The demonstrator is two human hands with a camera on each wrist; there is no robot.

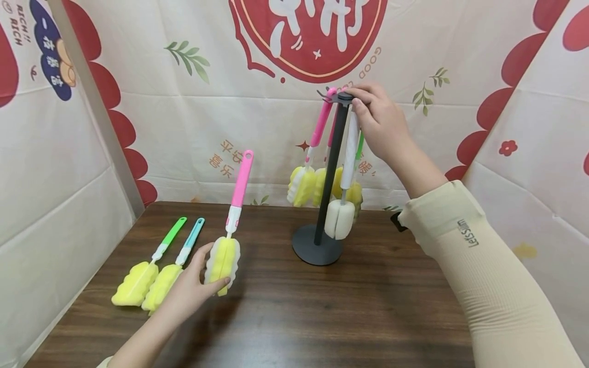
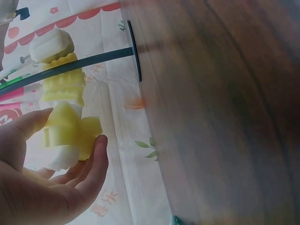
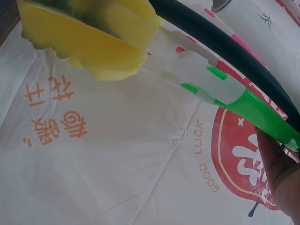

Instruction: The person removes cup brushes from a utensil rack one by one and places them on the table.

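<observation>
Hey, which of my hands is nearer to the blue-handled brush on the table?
Left. The left hand, gripping a pink-handled brush, is close beside the blue-handled brush; the right hand is farther off, up at the top of the dark stand.

The bare left grip (image 1: pixel 195 286) reaches low, thumb and fingers curled; the bare right grip (image 1: pixel 381 122) is raised higher, fingers bent, its cream-sleeved arm (image 1: pixel 488 276) outstretched.

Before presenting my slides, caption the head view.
Left hand holding a pink-handled brush, right hand touching the top of a brush stand.
</observation>
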